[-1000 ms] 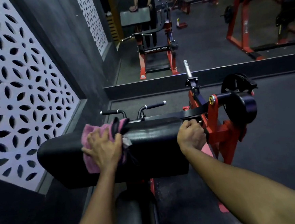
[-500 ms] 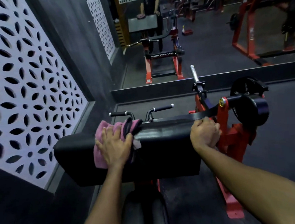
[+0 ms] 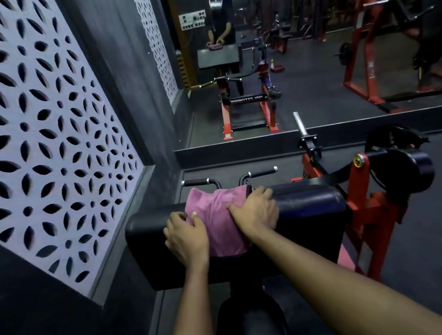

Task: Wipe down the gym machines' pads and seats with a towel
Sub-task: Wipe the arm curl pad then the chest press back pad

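Wall panel (image 3: 40,142): white cut-out leaf pattern, standing left of the pad (image 3: 310,213).
Left hand (image 3: 187,238): on the pad's left half, fingers curled, thumb and fingers pinching the towel's left edge.
Towel (image 3: 218,220): pink, spread flat over the pad's top and front face, left of the pad's middle, between the two hands.
Right hand (image 3: 255,212): near the pad's middle, palm down and pressing on the towel's right edge, thumb spread onto the cloth, fingers loosely bent over the pad's top.
Pad: black, wide and padded; its right half is bare.
Handles (image 3: 258,174): two black grips just behind the pad's top edge.
Seat (image 3: 253,328): black, below the pad's front.
Frame (image 3: 363,209): red steel, at the pad's right end.
Mirror (image 3: 311,54): beyond the pad, reflecting the machine and both hands on the towel.
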